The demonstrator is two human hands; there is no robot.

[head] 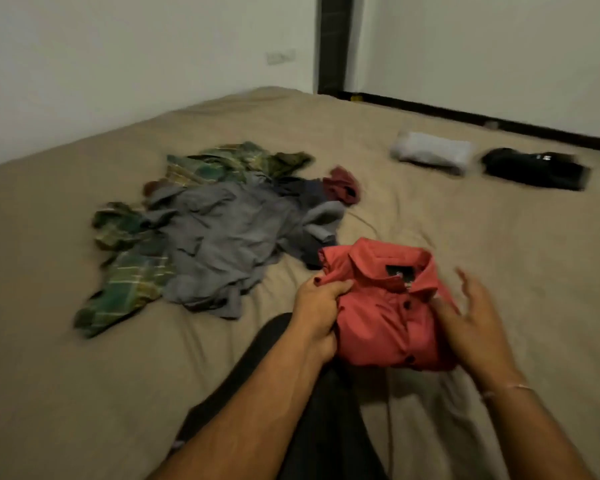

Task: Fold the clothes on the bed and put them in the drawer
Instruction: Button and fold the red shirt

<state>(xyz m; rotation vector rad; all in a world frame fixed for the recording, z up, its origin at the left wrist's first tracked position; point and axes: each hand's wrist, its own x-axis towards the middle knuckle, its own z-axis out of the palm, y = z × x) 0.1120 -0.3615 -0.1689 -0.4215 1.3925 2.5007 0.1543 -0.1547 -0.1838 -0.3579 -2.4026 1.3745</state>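
**Red shirt folded up, pile waiting**

Head view: the whole frame is smeared with motion blur, so fine detail is hard to read. The folded black garment [535, 169] by the far edge has a pale print I can't make out, and next to it sits a folded grey garment [431, 156]. Both forearms are cut off at the bottom edge.

Left hand [317, 315] has its fingers curled round the left edge of the folded red collared shirt [381, 306], gripping it. Right hand [475, 317] is spread, fingers straight and loose (blurry), palm against the shirt's right side.

The shirt sits on the tan bed [465, 244] in front of the person's dark-trousered leg [326, 427]. The unfolded pile [219, 230], green plaid and grey stuff, lies just left of it.
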